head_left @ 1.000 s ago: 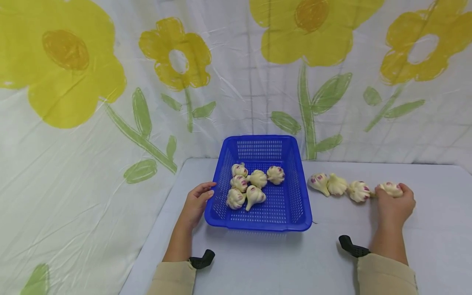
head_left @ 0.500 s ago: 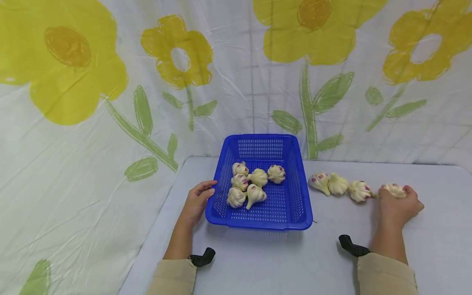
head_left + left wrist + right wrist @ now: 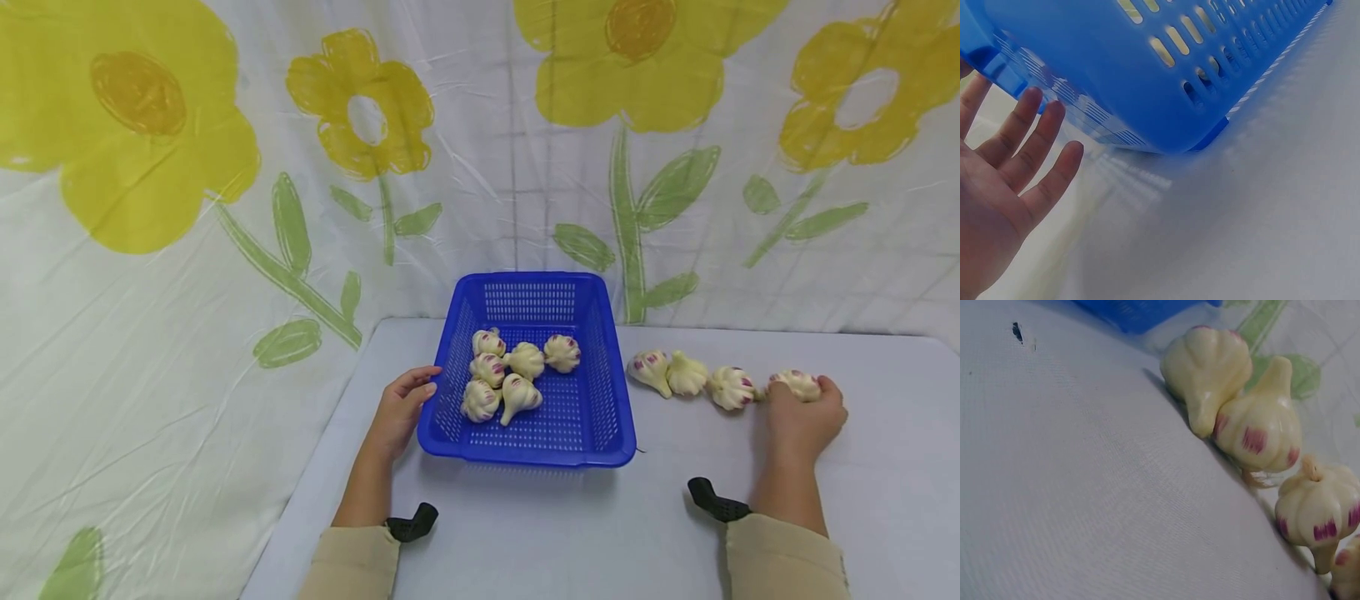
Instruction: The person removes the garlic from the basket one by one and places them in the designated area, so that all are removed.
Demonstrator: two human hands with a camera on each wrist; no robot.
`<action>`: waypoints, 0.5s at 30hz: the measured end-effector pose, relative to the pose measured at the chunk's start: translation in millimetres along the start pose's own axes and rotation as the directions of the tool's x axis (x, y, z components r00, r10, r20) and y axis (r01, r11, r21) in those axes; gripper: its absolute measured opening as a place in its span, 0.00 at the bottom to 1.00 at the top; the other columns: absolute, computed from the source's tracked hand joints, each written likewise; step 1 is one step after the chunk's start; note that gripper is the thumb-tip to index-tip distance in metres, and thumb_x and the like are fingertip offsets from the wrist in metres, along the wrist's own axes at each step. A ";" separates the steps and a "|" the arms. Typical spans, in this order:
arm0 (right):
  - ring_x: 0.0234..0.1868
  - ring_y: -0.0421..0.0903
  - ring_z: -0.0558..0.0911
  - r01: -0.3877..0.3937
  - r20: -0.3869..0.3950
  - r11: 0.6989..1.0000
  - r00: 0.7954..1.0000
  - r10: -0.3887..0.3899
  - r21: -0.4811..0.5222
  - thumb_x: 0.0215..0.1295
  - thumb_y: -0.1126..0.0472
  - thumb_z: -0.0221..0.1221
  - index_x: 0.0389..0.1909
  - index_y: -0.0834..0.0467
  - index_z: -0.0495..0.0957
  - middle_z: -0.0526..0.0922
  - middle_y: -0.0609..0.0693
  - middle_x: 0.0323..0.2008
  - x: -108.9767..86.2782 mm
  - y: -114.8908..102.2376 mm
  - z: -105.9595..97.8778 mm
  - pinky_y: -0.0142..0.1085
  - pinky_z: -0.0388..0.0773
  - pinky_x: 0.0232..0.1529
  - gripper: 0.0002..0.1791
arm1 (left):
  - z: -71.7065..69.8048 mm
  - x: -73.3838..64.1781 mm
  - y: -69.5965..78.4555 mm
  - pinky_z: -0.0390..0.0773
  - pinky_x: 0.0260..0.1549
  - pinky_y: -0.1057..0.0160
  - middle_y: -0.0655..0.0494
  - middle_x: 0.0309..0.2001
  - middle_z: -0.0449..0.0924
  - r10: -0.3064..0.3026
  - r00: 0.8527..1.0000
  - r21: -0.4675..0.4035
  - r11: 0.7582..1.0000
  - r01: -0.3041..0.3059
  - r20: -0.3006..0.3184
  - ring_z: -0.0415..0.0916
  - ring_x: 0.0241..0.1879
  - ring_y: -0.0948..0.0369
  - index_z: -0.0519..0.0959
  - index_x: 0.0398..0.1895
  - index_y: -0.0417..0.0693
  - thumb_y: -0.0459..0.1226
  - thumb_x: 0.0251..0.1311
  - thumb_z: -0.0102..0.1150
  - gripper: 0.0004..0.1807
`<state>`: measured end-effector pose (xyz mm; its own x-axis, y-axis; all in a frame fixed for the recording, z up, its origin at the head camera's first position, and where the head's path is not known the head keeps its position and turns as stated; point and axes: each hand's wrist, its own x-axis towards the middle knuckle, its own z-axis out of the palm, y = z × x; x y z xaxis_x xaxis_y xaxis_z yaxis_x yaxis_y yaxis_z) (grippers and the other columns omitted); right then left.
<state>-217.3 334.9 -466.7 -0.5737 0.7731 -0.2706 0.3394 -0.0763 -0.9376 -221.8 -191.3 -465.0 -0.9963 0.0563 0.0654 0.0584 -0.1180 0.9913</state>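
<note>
My right hand [image 3: 806, 421] holds a garlic bulb [image 3: 799, 384] with purple marks, at the right end of a row on the table. Left of it lie more bulbs: a marked garlic bulb [image 3: 731, 388], a plain cream one [image 3: 686, 374] and another marked one [image 3: 649, 371] near the basket. My left hand [image 3: 399, 412] is at the left side of the blue plastic basket [image 3: 525, 457]. In the left wrist view its fingers [image 3: 1044, 147] extend, fairly straight, under the rim. Several garlic bulbs [image 3: 521, 396] lie inside the basket, mostly toward its left.
A white cloth covers the table [image 3: 570, 542]. Behind it hangs a curtain [image 3: 480, 225] printed with yellow flowers. Black camera mounts sit on both wrists, by beige sleeves [image 3: 783, 558]. A small dark mark [image 3: 1017, 332] shows on the cloth in the right wrist view.
My right hand shifted a little to the right with the garlic bulb, then back left beside the row. The left hand and the basket hold their places.
</note>
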 end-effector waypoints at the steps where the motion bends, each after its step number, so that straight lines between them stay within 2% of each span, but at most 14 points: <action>1: 0.73 0.44 0.55 0.000 0.002 1.000 1.000 0.000 0.002 0.63 0.52 0.58 0.76 0.45 0.52 0.49 0.50 0.76 0.1 0.4 -0.1 0.30 0.58 0.70 0.42 | 0.2 -0.1 0.4 0.79 0.42 0.66 0.56 0.45 0.78 -0.001 1.000 -0.001 1.000 0.001 -0.001 0.76 0.45 0.61 0.83 0.44 0.61 0.34 0.64 0.57 0.12; 10: 0.74 0.45 0.54 0.021 0.016 1.000 1.000 -0.021 -0.018 0.65 0.51 0.55 0.77 0.44 0.51 0.47 0.51 0.76 -0.5 2.8 1.0 0.31 0.57 0.71 0.40 | 0.5 0.5 0.5 0.80 0.41 0.66 0.56 0.45 0.77 -0.003 1.000 0.006 1.000 0.003 -0.003 0.77 0.45 0.61 0.83 0.43 0.64 0.34 0.64 0.56 0.13; 15: 0.75 0.45 0.52 0.030 0.030 0.999 0.999 -0.029 -0.020 0.66 0.50 0.54 0.78 0.43 0.47 0.46 0.51 0.77 -1.7 2.5 0.9 0.33 0.52 0.74 0.41 | 0.4 0.6 0.3 0.80 0.41 0.66 0.55 0.46 0.77 -0.007 1.000 0.004 1.000 0.007 0.000 0.77 0.45 0.61 0.83 0.44 0.62 0.34 0.64 0.56 0.12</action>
<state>-216.2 332.8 -468.8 -0.6059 0.7555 -0.2494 0.3368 -0.0405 -0.9407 -222.3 -190.9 -464.5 -0.9966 0.0572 0.0588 0.0520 -0.1135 0.9922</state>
